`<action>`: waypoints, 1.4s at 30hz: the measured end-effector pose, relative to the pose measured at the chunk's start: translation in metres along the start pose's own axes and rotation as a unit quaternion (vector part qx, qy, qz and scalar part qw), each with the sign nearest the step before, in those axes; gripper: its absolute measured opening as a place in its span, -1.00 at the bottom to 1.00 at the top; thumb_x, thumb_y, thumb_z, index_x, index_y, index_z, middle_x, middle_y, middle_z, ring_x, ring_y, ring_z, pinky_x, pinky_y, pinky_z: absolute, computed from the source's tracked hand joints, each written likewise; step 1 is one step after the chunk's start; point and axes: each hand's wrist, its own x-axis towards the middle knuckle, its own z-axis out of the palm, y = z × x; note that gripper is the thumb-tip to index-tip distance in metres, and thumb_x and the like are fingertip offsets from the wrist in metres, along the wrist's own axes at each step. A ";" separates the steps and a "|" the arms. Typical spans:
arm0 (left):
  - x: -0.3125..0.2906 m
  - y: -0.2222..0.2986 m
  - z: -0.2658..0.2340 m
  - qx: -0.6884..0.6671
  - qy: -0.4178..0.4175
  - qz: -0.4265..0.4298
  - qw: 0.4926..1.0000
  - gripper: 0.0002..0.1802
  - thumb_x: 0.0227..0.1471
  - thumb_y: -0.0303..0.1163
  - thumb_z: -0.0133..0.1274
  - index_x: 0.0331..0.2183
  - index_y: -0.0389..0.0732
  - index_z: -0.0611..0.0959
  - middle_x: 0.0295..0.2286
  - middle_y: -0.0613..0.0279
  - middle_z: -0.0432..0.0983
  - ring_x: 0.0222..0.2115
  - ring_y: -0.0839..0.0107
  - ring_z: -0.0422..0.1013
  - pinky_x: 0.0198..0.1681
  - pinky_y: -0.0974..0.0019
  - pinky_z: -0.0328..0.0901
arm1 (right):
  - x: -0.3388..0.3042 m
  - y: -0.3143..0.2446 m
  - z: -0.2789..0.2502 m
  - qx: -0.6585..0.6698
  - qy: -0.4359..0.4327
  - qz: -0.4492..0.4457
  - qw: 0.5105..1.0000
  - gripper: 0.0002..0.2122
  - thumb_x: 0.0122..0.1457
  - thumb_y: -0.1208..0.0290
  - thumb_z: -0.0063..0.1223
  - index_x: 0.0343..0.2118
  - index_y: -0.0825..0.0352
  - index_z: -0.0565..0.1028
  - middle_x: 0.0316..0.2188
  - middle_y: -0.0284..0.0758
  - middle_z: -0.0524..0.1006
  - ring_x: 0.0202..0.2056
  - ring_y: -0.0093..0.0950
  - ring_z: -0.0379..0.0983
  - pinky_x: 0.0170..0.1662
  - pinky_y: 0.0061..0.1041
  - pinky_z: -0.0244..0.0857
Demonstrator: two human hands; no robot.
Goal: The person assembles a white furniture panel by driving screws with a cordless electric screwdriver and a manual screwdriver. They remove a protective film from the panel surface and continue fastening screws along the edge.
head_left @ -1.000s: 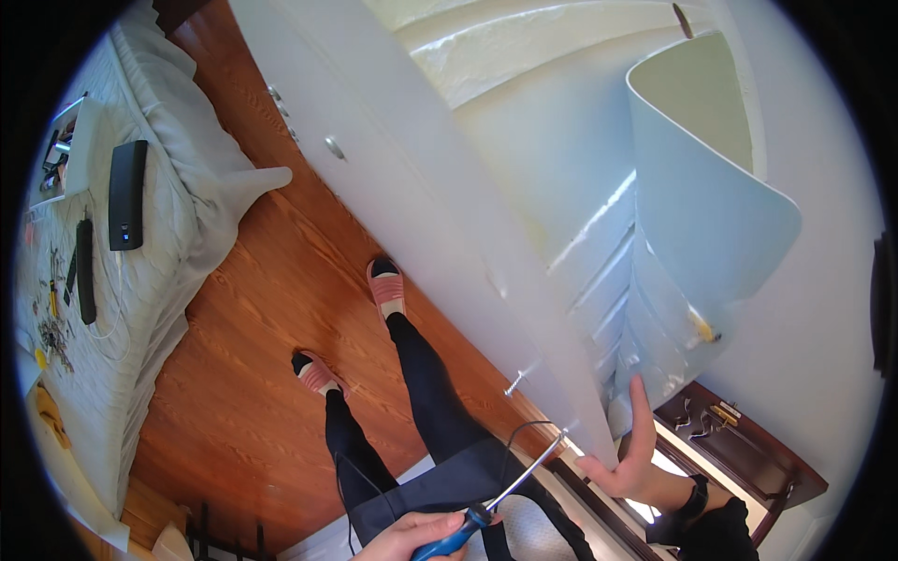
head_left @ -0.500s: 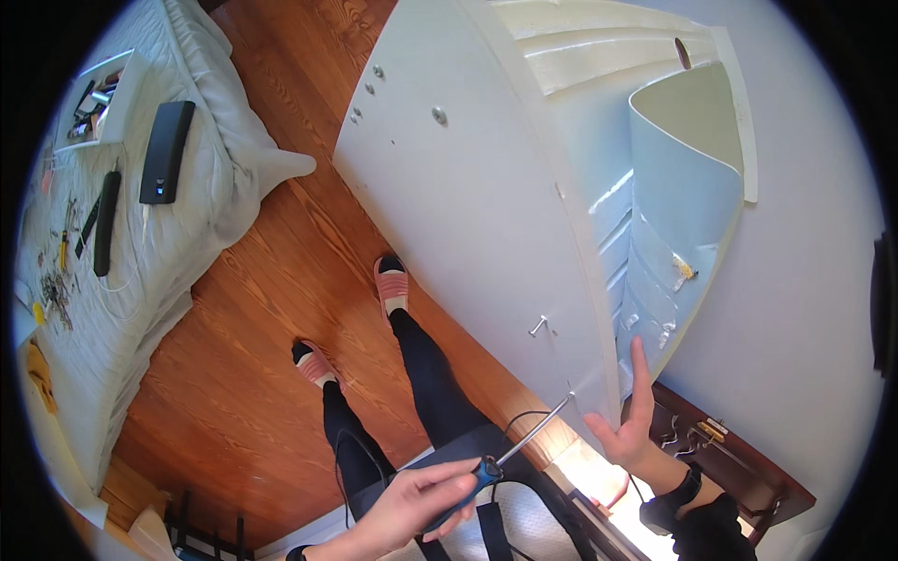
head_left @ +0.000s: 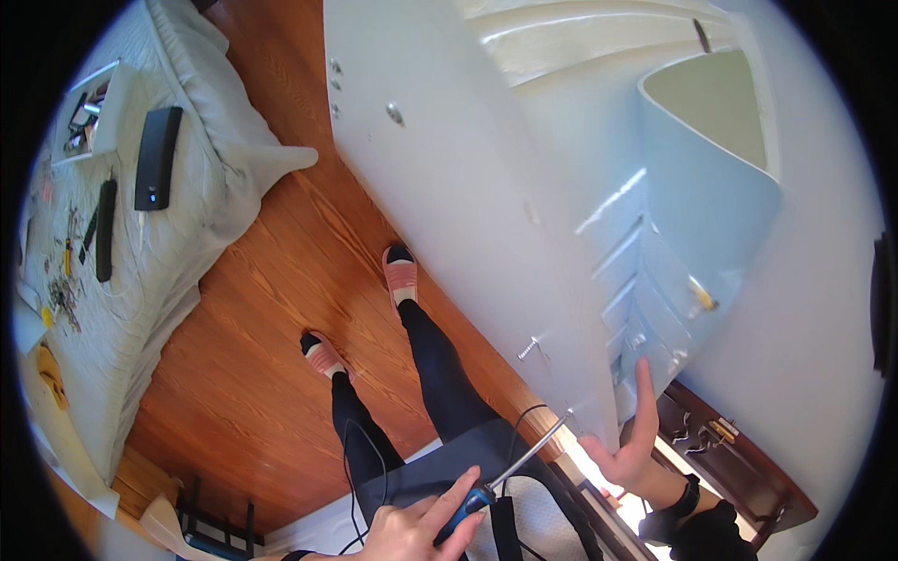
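A large white panel (head_left: 449,187) stands tilted in front of me, with metal screws set in its face. One long screw (head_left: 529,348) sticks out of it near the lower edge. My left hand (head_left: 412,528) grips the blue handle of a screwdriver (head_left: 475,496), whose shaft slants up to the right. Its tip meets or almost meets the panel near the bottom corner. That corner lies between the thumb and fingers of my right hand (head_left: 636,455), the thumb on the outer face and the index finger stretched up along the pale blue moulded inner side (head_left: 645,271).
At left, a bed with a white cover (head_left: 220,178) holds an open box of small items (head_left: 89,117), a black device (head_left: 158,159) and scattered small hardware (head_left: 64,301). A dark wooden piece (head_left: 739,449) stands behind my right hand. Black cables (head_left: 351,458) hang by my legs.
The white panel has shifted left at its upper end, showing more of the inner side. The long screw's angle looks different. My left hand sits a little lower; my right hand keeps its hold.
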 end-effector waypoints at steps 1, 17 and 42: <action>-0.001 0.000 0.001 0.036 0.000 0.007 0.999 -0.46 0.01 -0.38 0.18 0.04 -0.32 0.50 -0.53 0.01 0.58 -0.61 0.25 0.53 -0.52 0.35 0.39 | 0.002 -0.003 0.000 0.016 0.005 0.011 1.000 -0.10 -0.10 0.31 0.36 0.23 0.60 0.05 0.16 0.09 0.22 0.13 -0.06 0.26 0.17 -0.28 0.12; -0.004 0.001 0.000 -0.504 -0.038 -0.439 0.742 -0.56 0.07 -0.45 0.08 0.02 -0.32 0.50 -0.61 0.33 0.49 -0.73 0.58 0.30 -0.65 0.49 0.16 | 0.030 0.001 0.002 0.178 0.058 -0.072 0.980 -0.21 -0.14 0.29 0.39 0.17 0.21 0.17 0.19 0.20 0.17 0.26 0.10 0.04 0.25 0.01 -0.14; 0.010 -0.039 -0.005 -0.591 -0.232 -0.352 0.688 -0.41 0.25 -0.20 -0.17 0.14 -0.45 0.28 -0.71 0.35 0.18 -0.82 0.65 0.04 -0.75 0.56 -0.06 | -0.005 0.011 -0.001 0.119 -0.002 0.025 0.993 -0.03 0.01 -0.10 0.20 0.24 0.62 0.02 0.25 0.06 0.11 0.26 -0.13 0.08 0.26 -0.27 -0.07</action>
